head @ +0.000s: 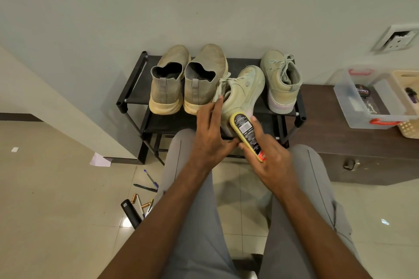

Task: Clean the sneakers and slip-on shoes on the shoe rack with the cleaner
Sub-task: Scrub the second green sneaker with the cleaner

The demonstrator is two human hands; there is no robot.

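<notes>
A black shoe rack (133, 88) stands against the wall, its top shelf carrying a pair of beige slip-on shoes (188, 79) on the left and one laced sneaker (281, 81) on the right. Between them a second sneaker (243, 90) is tilted toward the person, its heel end just off the shelf's front edge. The left hand (213, 133) steadies it, fingers mostly extended along its side. The right hand (269, 161) grips the yellow cleaner (247, 133), whose tip touches that sneaker's heel.
</notes>
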